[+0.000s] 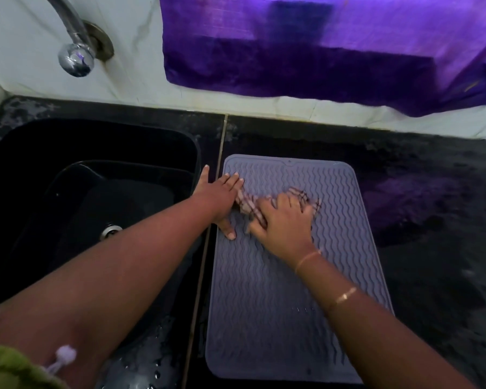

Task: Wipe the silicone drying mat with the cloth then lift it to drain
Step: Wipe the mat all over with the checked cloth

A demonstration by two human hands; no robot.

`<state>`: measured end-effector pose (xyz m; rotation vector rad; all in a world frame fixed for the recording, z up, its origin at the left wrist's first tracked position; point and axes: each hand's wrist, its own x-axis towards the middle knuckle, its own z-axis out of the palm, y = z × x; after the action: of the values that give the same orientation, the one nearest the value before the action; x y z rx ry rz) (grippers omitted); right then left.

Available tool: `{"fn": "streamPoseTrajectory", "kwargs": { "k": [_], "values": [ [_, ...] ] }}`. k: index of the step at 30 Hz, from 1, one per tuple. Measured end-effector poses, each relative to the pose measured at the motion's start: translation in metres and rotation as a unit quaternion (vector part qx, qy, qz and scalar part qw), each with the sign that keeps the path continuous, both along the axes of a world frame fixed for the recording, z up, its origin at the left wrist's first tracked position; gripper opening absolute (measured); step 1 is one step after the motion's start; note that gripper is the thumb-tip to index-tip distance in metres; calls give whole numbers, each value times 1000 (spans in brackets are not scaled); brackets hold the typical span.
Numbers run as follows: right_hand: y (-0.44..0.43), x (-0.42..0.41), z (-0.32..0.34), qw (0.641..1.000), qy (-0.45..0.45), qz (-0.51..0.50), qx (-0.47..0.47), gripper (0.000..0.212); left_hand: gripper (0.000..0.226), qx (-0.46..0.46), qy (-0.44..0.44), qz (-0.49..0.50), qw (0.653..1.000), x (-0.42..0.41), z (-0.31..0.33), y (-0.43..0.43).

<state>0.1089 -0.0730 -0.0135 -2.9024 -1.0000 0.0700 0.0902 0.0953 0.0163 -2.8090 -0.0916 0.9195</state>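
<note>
Black counter (432, 248): grey ribbed mat (278, 318) flat, beside sink (68, 153).

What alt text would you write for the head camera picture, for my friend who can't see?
A person's right hand presses a crumpled checked pink-and-white cloth onto a grey wavy-ribbed silicone drying mat, while the left hand rests flat on the mat's left edge. The mat lies flat on a black stone counter beside a black sink.

The checked cloth (246, 204) is blurred and mostly hidden under the right hand (285, 223).
</note>
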Motion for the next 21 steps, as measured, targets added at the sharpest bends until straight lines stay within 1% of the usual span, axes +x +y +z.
{"fn": "streamPoseTrajectory", "kwargs": {
  "k": [3, 5, 7, 9, 10, 11, 12, 14, 15, 16, 18, 21],
  "values": [
    [-23, -19, -2, 998, 2, 40, 40, 54, 138, -3, 0, -1, 1000, 1, 0, 0],
    [-29, -15, 3, 993, 38, 55, 99, 55, 138, 1, -2, -2, 1000, 1, -1, 1],
    [-23, 5, 14, 984, 60, 58, 156, 56, 138, 6, 0, -1, 1000, 1, -2, 1],
    [-6, 36, 28, 979, 28, 54, 197, 52, 138, 22, 6, -8, 1000, 2, -2, -1],
    [5, 53, 33, 978, 23, 45, 201, 49, 138, 30, 11, -11, 999, 3, -1, -2],
    [15, 69, 35, 981, 37, 34, 187, 45, 138, 35, 17, -11, 999, 3, 1, -3],
    [25, 81, 34, 986, 71, 24, 149, 44, 138, 38, 23, -9, 999, 4, 2, -4],
    [37, 91, 26, 989, 148, 22, 25, 53, 138, 49, 27, -9, 998, 4, 2, -5],
    [40, 88, 21, 987, 153, 31, -21, 60, 137, 54, 27, -11, 998, 4, 3, -5],
    [39, 81, 16, 989, 136, 42, -41, 64, 136, 56, 28, -12, 998, 4, 3, -5],
    [31, 58, 13, 994, 83, 63, -23, 60, 135, 52, 27, -9, 998, 3, 3, -5],
    [7, 19, 11, 990, 74, 119, -6, 49, 136, 50, 20, -4, 999, 2, 3, -5]
  ]
}}
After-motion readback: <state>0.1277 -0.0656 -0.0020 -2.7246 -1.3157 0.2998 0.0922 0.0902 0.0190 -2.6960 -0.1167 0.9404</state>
